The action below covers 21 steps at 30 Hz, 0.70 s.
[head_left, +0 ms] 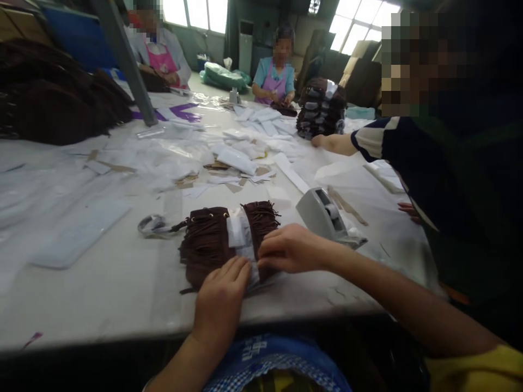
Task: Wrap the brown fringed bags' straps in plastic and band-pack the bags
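Note:
A dark brown fringed bag (206, 242) with metal eyelets lies on the table in front of me. A whitish, partly clear wrap (241, 231) runs across its middle. From its left side a strap end in clear wrapping (153, 226) sticks out. My left hand (223, 288) grips the bag's near edge beside the wrap, fingers together and thumb hidden. Over the bag's right part, my right hand (292, 247) has its fingers bent and closed at the wrap's edge; the fingertips are partly hidden. A grey tape dispenser (321, 215) stands just beyond my right wrist.
White packets (235, 158) and paper scraps litter the table's middle. A dark brown heap (53, 103) lies at the far left by a metal post (126, 60). Wrapped brown bundles (321, 109) are stacked at the back. A co-worker's arm (337, 144) reaches in from the right; two people work opposite.

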Available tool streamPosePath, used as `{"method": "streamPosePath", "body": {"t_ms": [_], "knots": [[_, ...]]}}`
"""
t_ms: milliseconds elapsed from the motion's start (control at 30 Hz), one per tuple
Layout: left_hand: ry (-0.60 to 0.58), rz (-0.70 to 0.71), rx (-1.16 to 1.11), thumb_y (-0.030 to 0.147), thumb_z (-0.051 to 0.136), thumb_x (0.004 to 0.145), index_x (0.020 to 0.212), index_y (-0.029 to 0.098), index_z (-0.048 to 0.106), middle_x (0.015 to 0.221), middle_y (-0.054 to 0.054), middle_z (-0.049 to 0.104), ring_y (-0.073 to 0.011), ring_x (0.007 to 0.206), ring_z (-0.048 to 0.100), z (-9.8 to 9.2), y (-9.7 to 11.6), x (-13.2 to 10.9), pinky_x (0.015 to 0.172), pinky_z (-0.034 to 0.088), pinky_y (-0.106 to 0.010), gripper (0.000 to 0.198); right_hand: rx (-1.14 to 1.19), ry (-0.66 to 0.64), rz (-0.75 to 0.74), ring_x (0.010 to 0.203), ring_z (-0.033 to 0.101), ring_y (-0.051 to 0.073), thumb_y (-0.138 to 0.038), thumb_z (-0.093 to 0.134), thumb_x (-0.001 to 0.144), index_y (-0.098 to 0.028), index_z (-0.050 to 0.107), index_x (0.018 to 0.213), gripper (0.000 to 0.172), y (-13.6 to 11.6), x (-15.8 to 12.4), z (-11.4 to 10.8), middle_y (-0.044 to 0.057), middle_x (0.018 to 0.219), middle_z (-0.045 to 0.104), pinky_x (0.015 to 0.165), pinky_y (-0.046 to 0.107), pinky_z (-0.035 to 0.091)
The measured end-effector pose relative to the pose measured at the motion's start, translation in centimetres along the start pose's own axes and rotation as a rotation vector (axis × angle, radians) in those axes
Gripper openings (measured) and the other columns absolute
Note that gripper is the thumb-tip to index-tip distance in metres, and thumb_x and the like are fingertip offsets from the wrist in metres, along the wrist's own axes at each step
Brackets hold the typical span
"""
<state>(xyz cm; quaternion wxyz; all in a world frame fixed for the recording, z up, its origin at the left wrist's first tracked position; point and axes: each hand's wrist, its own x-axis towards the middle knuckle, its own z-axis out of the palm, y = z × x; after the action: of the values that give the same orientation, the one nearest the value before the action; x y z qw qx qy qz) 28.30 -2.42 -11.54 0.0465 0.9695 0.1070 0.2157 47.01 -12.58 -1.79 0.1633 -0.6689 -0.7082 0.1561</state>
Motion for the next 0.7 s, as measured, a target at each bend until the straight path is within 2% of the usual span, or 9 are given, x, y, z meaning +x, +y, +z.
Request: {"method": "streamPosePath", "body": {"t_ms": [67,167,333,433,567,633,700], "knots": [[0.022,-0.001,-0.012,0.009,0.049,0.094,0.114,0.020,0.069,0.122,-0.003,0.071,-0.0229,0.109,0.067,0.0,0.0,0.0,0.084,0.053,-0.036,0.031,-0.128,-0.140,-0.066,0.077,0.066,0.015,-0.031,0.060,0.090,-0.026,0.075,0.090,0.016,0.7,3.5,0.4,0.000,0.083,0.075,0.067,0.022,0.042],[0.021,-0.012,-0.034,0.007,0.046,0.094,0.112,0.020,0.070,0.123,-0.002,0.070,-0.0219,0.110,0.067,0.0,-0.1,0.0,0.084,0.052,-0.035,0.033,-0.320,-0.315,-0.079,0.074,0.066,0.017,-0.029,0.065,0.084,-0.028,0.076,0.088,0.012,1.4,7.1,0.7,0.000,0.080,0.075,0.062,0.024,0.038],[0.018,-0.034,-0.070,0.004,0.045,0.094,0.109,0.020,0.071,0.118,-0.002,0.073,-0.0210,0.110,0.066,0.1,-0.3,-0.2,0.085,0.051,-0.034,0.034,-0.512,-0.499,-0.054,0.075,0.066,0.019,-0.037,0.076,0.077,-0.026,0.078,0.083,0.013,1.4,9.9,0.6,0.003,0.076,0.075,0.061,0.026,0.036],[0.017,-0.023,-0.093,0.004,0.043,0.095,0.109,0.020,0.071,0.116,-0.003,0.073,-0.0210,0.110,0.066,0.0,-0.4,-0.1,0.085,0.050,-0.034,0.035,-0.549,-0.535,-0.049,0.077,0.068,0.021,-0.037,0.078,0.076,-0.024,0.078,0.080,0.013,1.0,10.6,0.8,0.004,0.074,0.074,0.064,0.028,0.039],[0.024,-0.022,-0.100,0.004,0.043,0.095,0.110,0.019,0.071,0.117,-0.002,0.073,-0.0206,0.109,0.066,0.0,-0.4,0.0,0.084,0.049,-0.033,0.036,-0.551,-0.517,-0.040,0.084,0.069,0.024,-0.031,0.081,0.071,-0.022,0.077,0.074,0.010,0.9,11.4,1.5,0.007,0.073,0.074,0.069,0.030,0.042],[0.028,-0.025,-0.101,0.003,0.042,0.095,0.110,0.019,0.071,0.118,-0.002,0.073,-0.0202,0.109,0.066,0.0,-0.4,-0.1,0.084,0.049,-0.033,0.037,-0.583,-0.508,-0.035,0.087,0.069,0.026,-0.034,0.082,0.070,-0.021,0.077,0.077,0.016,1.3,11.9,1.7,0.008,0.076,0.075,0.071,0.030,0.043],[0.029,-0.026,-0.102,0.003,0.041,0.095,0.110,0.019,0.071,0.118,-0.001,0.073,-0.0200,0.110,0.066,0.1,-0.4,-0.2,0.084,0.049,-0.033,0.037,-0.625,-0.524,-0.030,0.086,0.069,0.027,-0.046,0.079,0.072,-0.018,0.077,0.081,0.029,2.2,12.6,1.3,0.011,0.080,0.075,0.069,0.030,0.044]]}}
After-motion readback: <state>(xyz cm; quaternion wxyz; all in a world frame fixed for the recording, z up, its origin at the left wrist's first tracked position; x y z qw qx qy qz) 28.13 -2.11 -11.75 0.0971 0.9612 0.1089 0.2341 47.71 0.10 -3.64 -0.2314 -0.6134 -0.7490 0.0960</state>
